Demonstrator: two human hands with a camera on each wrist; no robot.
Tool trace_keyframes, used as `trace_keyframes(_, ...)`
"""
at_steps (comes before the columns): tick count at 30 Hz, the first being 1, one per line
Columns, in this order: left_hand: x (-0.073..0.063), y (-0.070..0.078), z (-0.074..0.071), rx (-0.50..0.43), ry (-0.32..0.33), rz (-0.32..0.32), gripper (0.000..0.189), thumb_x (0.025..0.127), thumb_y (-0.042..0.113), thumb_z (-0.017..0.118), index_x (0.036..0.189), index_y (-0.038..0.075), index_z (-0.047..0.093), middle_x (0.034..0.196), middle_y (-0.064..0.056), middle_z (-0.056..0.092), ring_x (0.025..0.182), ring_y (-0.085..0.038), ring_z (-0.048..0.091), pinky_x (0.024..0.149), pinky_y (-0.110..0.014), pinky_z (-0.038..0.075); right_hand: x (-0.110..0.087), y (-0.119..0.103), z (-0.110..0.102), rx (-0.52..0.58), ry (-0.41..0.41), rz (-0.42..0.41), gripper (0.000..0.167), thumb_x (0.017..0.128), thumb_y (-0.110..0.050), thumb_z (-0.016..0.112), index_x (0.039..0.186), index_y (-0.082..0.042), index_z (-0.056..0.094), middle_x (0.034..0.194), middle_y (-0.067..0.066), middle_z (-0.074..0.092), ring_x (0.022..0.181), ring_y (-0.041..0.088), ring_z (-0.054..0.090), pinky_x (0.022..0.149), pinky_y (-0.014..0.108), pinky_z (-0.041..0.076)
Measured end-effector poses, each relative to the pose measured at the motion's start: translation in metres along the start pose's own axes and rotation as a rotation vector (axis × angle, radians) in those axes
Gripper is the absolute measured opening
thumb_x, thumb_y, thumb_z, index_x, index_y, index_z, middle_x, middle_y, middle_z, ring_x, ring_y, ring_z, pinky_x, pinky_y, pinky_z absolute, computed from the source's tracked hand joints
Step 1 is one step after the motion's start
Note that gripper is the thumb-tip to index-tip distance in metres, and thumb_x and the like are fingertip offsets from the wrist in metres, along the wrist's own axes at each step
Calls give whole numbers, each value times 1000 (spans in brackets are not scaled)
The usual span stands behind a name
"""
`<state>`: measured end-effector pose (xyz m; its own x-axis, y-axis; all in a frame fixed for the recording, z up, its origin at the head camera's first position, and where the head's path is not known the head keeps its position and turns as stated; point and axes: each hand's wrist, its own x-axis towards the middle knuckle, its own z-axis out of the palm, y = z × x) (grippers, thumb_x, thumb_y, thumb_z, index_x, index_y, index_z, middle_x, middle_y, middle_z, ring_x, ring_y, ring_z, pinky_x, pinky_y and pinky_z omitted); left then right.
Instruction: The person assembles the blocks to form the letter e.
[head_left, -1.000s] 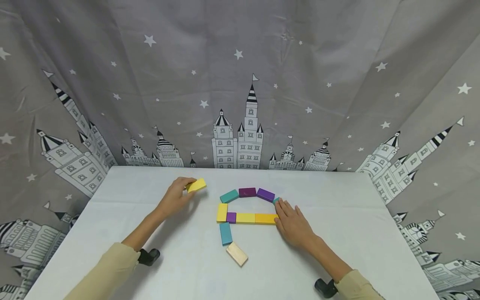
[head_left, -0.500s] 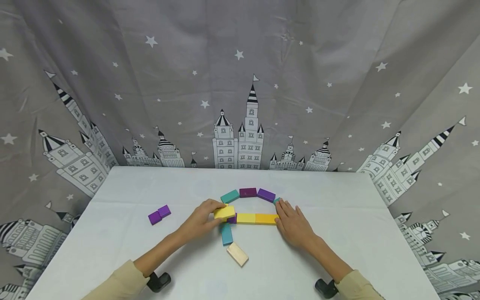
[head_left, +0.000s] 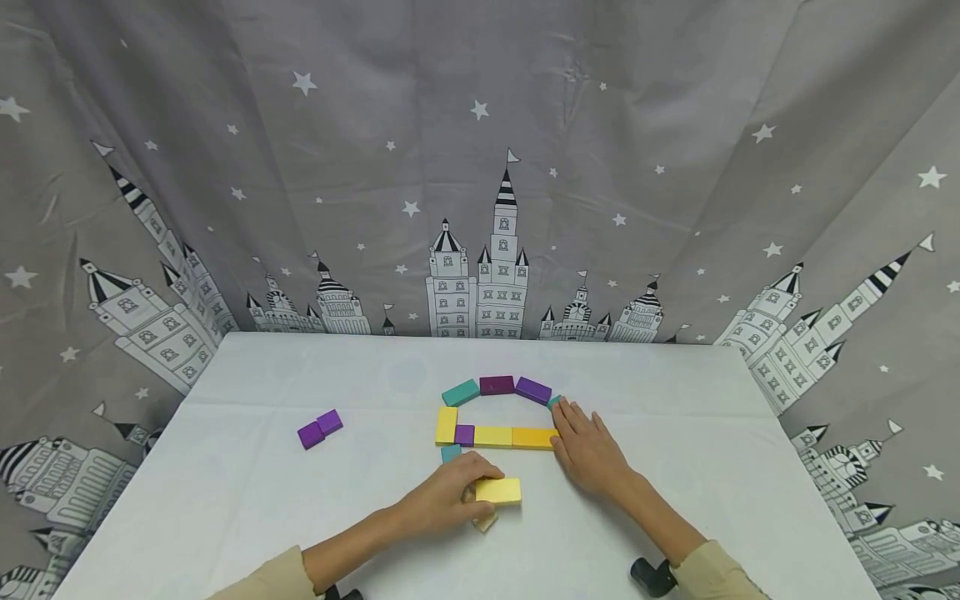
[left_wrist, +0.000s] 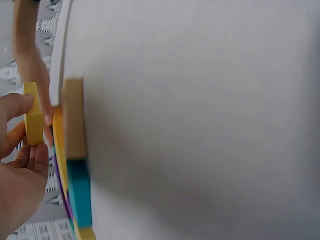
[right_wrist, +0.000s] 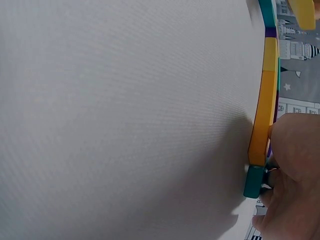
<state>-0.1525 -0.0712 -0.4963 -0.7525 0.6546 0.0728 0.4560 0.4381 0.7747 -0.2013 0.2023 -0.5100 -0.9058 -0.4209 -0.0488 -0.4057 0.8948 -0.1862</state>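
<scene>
My left hand (head_left: 438, 496) pinches a light yellow block (head_left: 498, 491) between thumb and fingers. It hovers above a plain wooden block (head_left: 486, 523), hiding most of it and part of a blue block (head_left: 451, 453). In the left wrist view, the yellow block (left_wrist: 34, 117) is off the table, apart from the wooden block (left_wrist: 74, 120). My right hand (head_left: 592, 450) lies with fairly straight fingers at the right end of the block outline, over a teal block (head_left: 555, 402) and beside an orange block (head_left: 534, 438). Its palm hides what lies beneath.
Teal (head_left: 461, 392), maroon (head_left: 497, 385) and purple (head_left: 533, 391) blocks form an arc at the back. A yellow block (head_left: 446, 425), a small purple block (head_left: 464, 435) and another yellow block (head_left: 492, 437) adjoin below. Two purple blocks (head_left: 320, 428) lie left on the white table (head_left: 187, 500).
My left hand has carried the yellow block from the back left, past the outline's left side, to above the wooden block. The two purple blocks came into view. My right hand has stayed put.
</scene>
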Motion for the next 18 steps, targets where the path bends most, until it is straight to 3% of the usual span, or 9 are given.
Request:
trace_keyframes(3,2,5,9,-11,-42,-15,35,90,12,75,122,5,66,113,4,61,94,-4,50,82,-20,48,-1,0,0,11,25,-12,58,106,-28,46,152,5,34,158,20,30,145,37,28,115,60,21)
trace_keyframes(9,4,9,23,58,-102,49,33,92,15,74,123,8,66,117,6,62,101,-2,51,89,-20,47,-1,0,0,9,31,-22,57,106,-27,46,152,5,33,158,20,30,145,37,28,115,60,21)
trace_keyframes(18,4,12,29,109,-113,58,32,93,19,72,124,13,67,117,10,61,108,-2,52,95,-23,47,-2,0,-2,19,33,-34,57,107,-27,45,151,6,33,158,21,30,145,38,28,115,61,21)
